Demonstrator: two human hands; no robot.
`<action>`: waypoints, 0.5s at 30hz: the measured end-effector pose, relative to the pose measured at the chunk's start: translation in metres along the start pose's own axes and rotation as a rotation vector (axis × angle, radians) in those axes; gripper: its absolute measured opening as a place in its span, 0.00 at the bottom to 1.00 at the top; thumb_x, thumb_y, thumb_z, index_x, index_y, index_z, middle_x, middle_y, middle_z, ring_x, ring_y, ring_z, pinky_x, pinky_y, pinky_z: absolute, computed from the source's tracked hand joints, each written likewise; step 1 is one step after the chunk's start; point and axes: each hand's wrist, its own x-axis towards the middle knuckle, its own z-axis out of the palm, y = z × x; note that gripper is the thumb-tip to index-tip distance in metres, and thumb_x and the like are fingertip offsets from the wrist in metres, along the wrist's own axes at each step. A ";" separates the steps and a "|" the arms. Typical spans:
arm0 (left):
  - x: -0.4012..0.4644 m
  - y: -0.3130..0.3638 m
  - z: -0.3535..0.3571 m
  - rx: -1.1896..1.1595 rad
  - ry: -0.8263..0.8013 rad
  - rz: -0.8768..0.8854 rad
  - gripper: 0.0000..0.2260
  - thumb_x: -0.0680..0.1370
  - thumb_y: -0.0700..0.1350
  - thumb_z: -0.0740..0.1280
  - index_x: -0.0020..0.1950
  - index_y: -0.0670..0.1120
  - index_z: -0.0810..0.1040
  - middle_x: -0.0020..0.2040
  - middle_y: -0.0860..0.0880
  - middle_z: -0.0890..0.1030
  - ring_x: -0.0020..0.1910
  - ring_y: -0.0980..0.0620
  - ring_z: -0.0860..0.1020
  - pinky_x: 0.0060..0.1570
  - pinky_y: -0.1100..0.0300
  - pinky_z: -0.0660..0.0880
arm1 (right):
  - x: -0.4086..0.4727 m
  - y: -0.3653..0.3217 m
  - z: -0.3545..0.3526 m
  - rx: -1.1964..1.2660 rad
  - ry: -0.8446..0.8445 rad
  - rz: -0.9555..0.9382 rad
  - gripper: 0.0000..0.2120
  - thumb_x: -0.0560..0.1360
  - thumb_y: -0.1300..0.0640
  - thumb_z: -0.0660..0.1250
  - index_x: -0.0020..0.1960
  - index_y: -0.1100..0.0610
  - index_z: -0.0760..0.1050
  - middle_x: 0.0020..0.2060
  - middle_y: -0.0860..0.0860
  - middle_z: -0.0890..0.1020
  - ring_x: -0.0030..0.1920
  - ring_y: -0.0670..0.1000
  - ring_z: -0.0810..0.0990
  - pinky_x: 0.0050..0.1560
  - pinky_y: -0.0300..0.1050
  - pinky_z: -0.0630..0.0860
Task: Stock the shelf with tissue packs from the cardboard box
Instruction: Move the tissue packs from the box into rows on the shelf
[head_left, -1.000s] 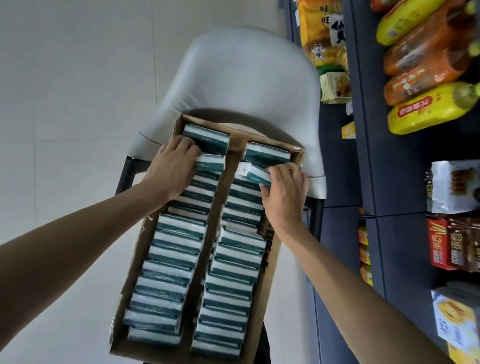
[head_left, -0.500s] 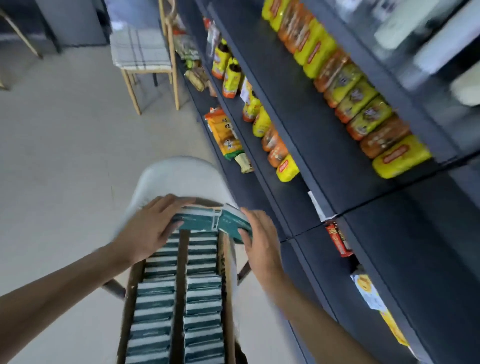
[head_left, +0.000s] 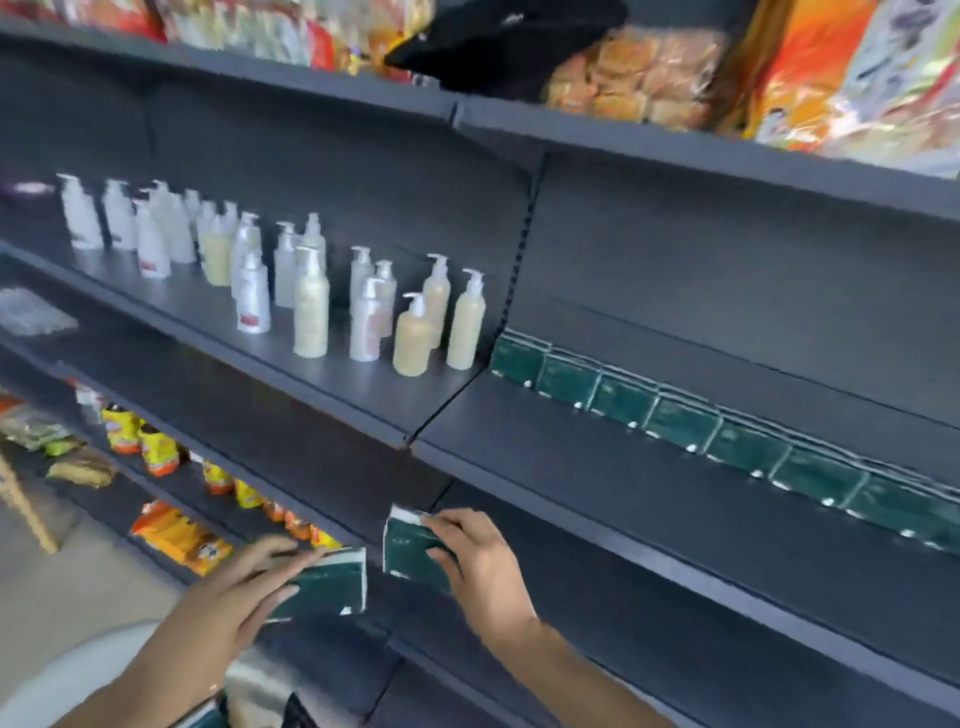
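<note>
**Two tissue packs on their way up to the shelf**

Each hand carried one dark green tissue pack below the front edge of the shelf (head_left: 649, 499). The left hand (head_left: 228, 597) held the left pack (head_left: 324, 584) with long fingers laid over its top and the thumb beneath. The right hand (head_left: 480, 564) pinched the right pack (head_left: 410, 551) by its right side, fingers curled round it. Along the back edge of the shelf a row of packs (head_left: 727, 436) stood upright, side by side, running from the left corner towards the right.

The packs looked light and soft, wrapped in thin film that would likely dent and slide a little, so a grip across the flat faces seemed safest. The cardboard box was out of view. No writing could be read on the packs or on the pump bottles (head_left: 311, 306) standing on the neighbouring shelf section; motion blur hid the labels.
</note>
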 end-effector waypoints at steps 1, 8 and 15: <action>0.016 0.015 0.004 0.034 -0.014 0.058 0.20 0.84 0.60 0.52 0.71 0.59 0.74 0.62 0.57 0.75 0.53 0.62 0.76 0.52 0.71 0.69 | -0.005 0.009 -0.020 -0.017 0.022 0.012 0.16 0.76 0.59 0.68 0.63 0.53 0.78 0.55 0.48 0.79 0.51 0.52 0.78 0.54 0.45 0.78; 0.097 0.121 0.044 0.117 -0.062 0.264 0.22 0.84 0.60 0.49 0.74 0.59 0.72 0.59 0.60 0.72 0.52 0.63 0.72 0.41 0.62 0.73 | -0.062 0.061 -0.164 -0.142 0.131 0.063 0.15 0.79 0.57 0.66 0.65 0.52 0.77 0.56 0.47 0.79 0.52 0.50 0.75 0.55 0.42 0.74; 0.146 0.244 0.116 0.083 -0.060 0.373 0.23 0.84 0.60 0.48 0.74 0.57 0.72 0.59 0.61 0.70 0.55 0.62 0.72 0.47 0.62 0.74 | -0.149 0.119 -0.284 -0.230 0.203 0.175 0.17 0.79 0.59 0.66 0.67 0.51 0.75 0.56 0.46 0.78 0.54 0.52 0.76 0.55 0.45 0.76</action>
